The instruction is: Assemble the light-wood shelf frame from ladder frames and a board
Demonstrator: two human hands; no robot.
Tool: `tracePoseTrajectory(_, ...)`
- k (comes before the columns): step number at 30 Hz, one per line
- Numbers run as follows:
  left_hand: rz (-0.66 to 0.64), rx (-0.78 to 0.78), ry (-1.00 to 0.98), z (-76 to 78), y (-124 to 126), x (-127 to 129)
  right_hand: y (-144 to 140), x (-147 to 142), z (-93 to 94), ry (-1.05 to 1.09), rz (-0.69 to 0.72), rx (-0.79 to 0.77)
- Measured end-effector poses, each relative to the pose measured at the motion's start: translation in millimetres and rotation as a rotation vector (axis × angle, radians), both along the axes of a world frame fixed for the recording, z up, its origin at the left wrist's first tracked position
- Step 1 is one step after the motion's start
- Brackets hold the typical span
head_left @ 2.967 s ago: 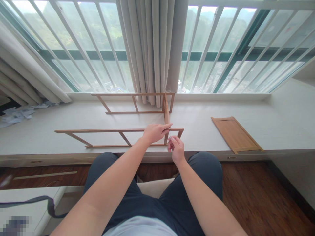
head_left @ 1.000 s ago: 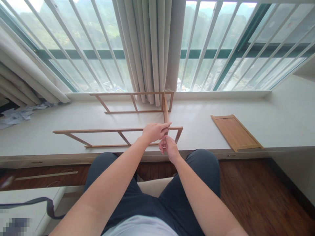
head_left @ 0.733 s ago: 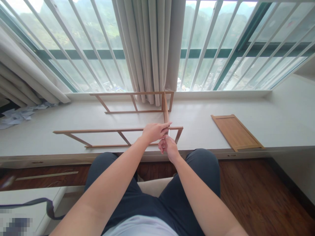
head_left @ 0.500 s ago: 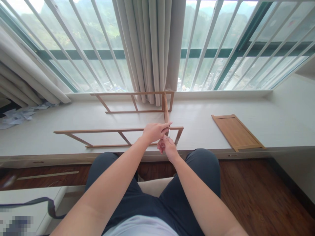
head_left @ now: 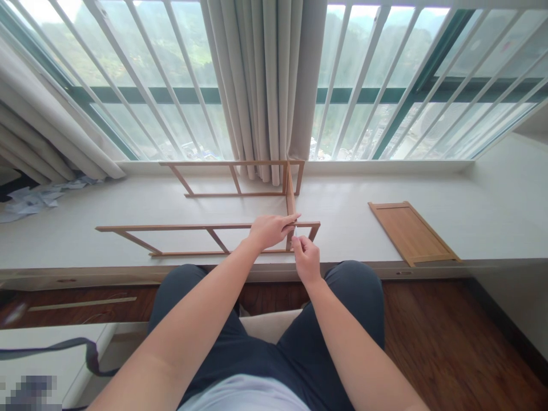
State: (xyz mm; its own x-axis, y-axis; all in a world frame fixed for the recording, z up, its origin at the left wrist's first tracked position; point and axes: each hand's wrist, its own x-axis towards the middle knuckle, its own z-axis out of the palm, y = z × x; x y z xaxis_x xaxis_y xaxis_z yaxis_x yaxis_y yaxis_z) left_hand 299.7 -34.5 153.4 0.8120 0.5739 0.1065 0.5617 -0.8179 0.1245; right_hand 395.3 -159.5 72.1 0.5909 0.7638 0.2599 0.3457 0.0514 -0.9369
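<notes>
A light wooden frame stands on the white window ledge (head_left: pixel 85 211): a near ladder-like side (head_left: pixel 180 228), a far side (head_left: pixel 222 164), and a crosspiece (head_left: pixel 290 191) joining them at the right. My left hand (head_left: pixel 269 229) rests on the near rail where the crosspiece meets it. Just right of it, my right hand (head_left: pixel 305 258) pinches a thin metal tool (head_left: pixel 295 230) held against that joint from the front. The tool's tip is hidden by my fingers.
A flat wooden panel (head_left: pixel 411 231) lies on the ledge to the right. Crumpled paper (head_left: pixel 29 200) sits at the far left under the curtain (head_left: pixel 274 85). Window bars rise behind. My knees are below the ledge, above dark wood floor (head_left: pixel 449 342).
My right hand has turned at the joint, swinging left under my left hand and then back to the right. My left hand and the frame have stayed put.
</notes>
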Motion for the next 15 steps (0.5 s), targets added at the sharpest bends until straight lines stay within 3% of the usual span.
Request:
tracePoseTrajectory(4,0.003,0.002,-0.004,0.8,-1,0,-2,4,-0.1,-0.059,-0.017,0.109)
tracePoseTrajectory(8,-0.002,-0.015,-0.004,1.4,-1,-1,-2,11,2.4,-0.212,0.112,0.218)
tracePoseTrajectory(15,0.0,-0.017,-0.001,2.1,-1,-1,-4,17,7.6,-0.349,0.098,0.266)
